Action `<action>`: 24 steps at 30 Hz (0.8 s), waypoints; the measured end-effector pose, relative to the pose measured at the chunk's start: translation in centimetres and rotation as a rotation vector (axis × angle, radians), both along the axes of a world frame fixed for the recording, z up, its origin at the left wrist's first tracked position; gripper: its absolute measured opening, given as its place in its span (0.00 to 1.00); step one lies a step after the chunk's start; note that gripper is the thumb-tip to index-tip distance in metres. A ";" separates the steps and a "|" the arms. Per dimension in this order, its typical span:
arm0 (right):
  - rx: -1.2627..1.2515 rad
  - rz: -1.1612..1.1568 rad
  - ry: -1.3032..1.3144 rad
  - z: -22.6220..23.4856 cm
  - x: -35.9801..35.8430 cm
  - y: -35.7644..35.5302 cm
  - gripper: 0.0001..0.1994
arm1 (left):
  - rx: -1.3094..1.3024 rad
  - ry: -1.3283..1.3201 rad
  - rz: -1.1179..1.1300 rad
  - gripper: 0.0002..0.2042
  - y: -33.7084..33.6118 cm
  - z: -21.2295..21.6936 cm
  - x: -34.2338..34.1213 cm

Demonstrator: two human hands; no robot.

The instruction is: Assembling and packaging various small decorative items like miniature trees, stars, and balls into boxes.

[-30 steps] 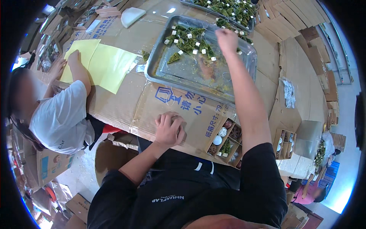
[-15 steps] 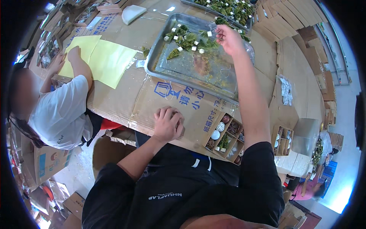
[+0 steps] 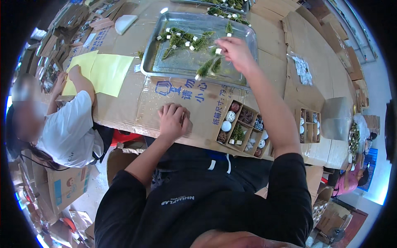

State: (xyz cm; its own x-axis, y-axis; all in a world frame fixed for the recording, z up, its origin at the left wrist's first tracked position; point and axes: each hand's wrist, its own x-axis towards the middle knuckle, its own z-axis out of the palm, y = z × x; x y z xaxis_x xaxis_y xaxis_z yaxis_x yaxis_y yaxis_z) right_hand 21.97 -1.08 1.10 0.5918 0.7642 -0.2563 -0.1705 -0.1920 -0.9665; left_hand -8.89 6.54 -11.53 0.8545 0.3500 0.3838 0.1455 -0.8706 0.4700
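The right hand (image 3: 236,50) is pinching small green tree sprigs (image 3: 208,66), now lifted over the metal tray (image 3: 244,39). The left hand (image 3: 173,120) is lying flat, released, on the cardboard-covered desk (image 3: 124,111), beside a compartment box (image 3: 244,128).

The person's right hand (image 3: 235,51) is reaching over a metal tray (image 3: 165,68) and pinching small green tree sprigs (image 3: 209,66) with white bases, while more sprigs (image 3: 182,39) are lying at the tray's far end. The left hand (image 3: 173,120) is resting flat on the cardboard-covered tabletop (image 3: 124,107), near a compartmented box (image 3: 242,128) of small ornaments. To the left, another person's hand (image 3: 75,73) is lying on yellow paper (image 3: 105,72).
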 end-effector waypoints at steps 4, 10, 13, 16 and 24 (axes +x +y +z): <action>0.030 -0.125 -0.023 0.7 -0.9 -3.3 0.09 | -0.098 -0.069 -0.038 0.10 -0.3 1.5 0.4; -0.045 -0.055 -0.262 3.4 -3.0 -7.9 0.09 | -0.288 -0.278 -0.090 0.15 -0.8 6.8 4.5; 0.122 -0.067 -0.189 3.9 -2.8 -10.0 0.09 | -0.292 -0.333 -0.144 0.15 -1.1 11.3 8.3; 0.223 0.001 -0.088 5.7 -3.3 -11.8 0.08 | -0.474 -0.377 -0.272 0.14 -1.0 14.1 11.9; 0.416 -0.013 0.032 7.5 -5.9 -15.2 0.08 | -0.953 0.022 -0.656 0.15 -3.3 17.1 15.1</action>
